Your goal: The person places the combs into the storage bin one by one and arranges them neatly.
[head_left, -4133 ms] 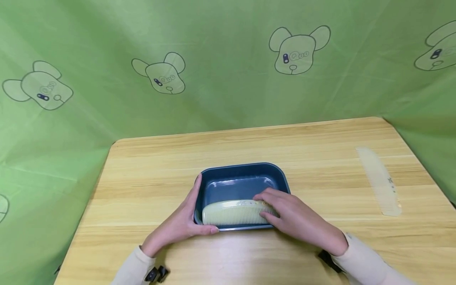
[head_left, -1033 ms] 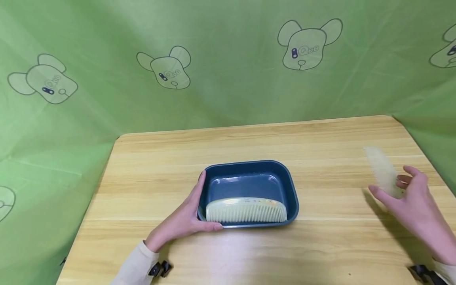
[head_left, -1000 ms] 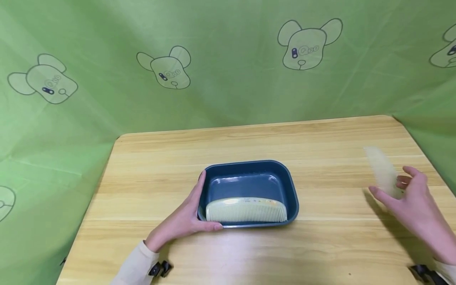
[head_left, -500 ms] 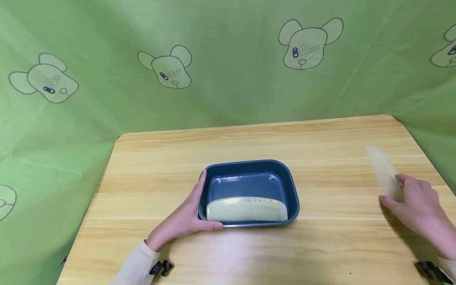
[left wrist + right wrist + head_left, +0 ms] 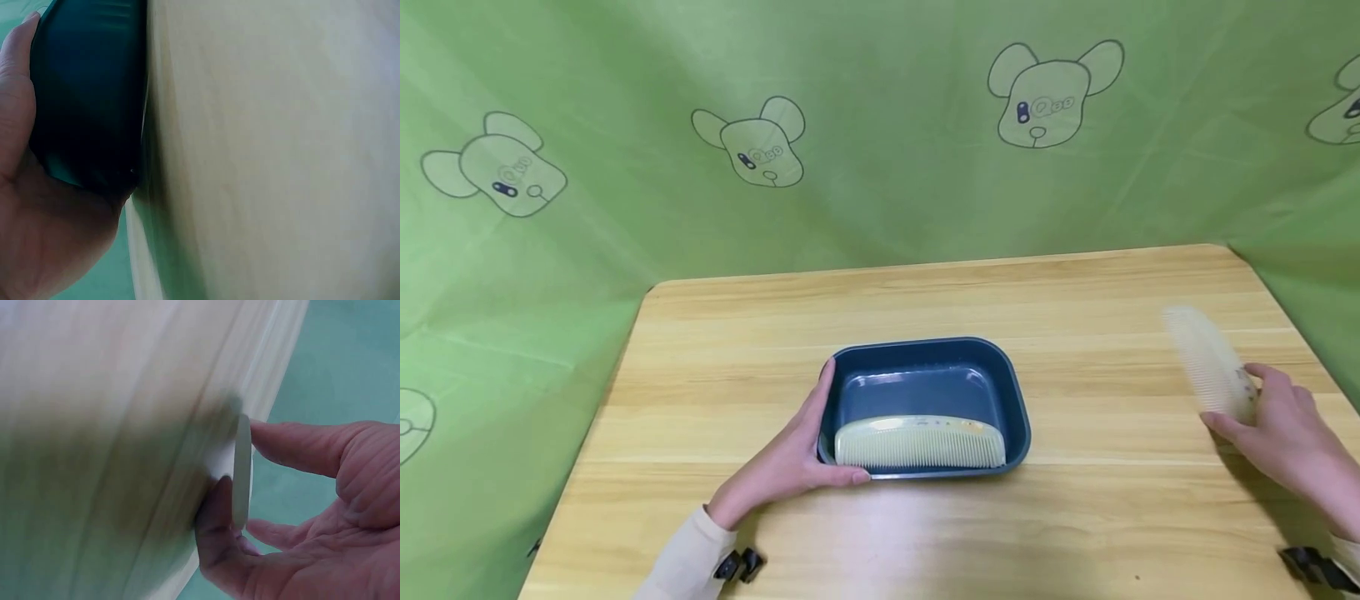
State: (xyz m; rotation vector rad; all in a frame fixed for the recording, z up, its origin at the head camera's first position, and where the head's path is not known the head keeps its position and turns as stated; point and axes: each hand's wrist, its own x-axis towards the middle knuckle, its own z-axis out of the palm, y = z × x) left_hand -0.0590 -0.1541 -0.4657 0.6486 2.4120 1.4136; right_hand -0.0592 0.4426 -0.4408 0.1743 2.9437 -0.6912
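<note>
A dark blue rectangular container (image 5: 917, 387) stands on the table, and my left hand (image 5: 786, 458) holds its left end, thumb along the front side and fingers along the left side. The left wrist view shows that hand (image 5: 53, 219) cupped against the container (image 5: 87, 94). Along the front inside the container lies a pale green comb (image 5: 920, 442), teeth toward me. At the right of the table my right hand (image 5: 1288, 429) pinches a second pale comb (image 5: 1210, 362) by its near end. In the right wrist view this comb (image 5: 242, 475) appears edge-on between thumb and fingers (image 5: 300, 444).
The wooden table (image 5: 925, 533) reaches to a green cloth backdrop (image 5: 880, 208) with printed bear-like heads, which surrounds its back and sides. Black devices (image 5: 739, 567) sit at both wrists.
My right hand has left the comb in the container, moved right and taken hold of the second comb, whose near end now looks slightly raised. The left hand stays on the container.
</note>
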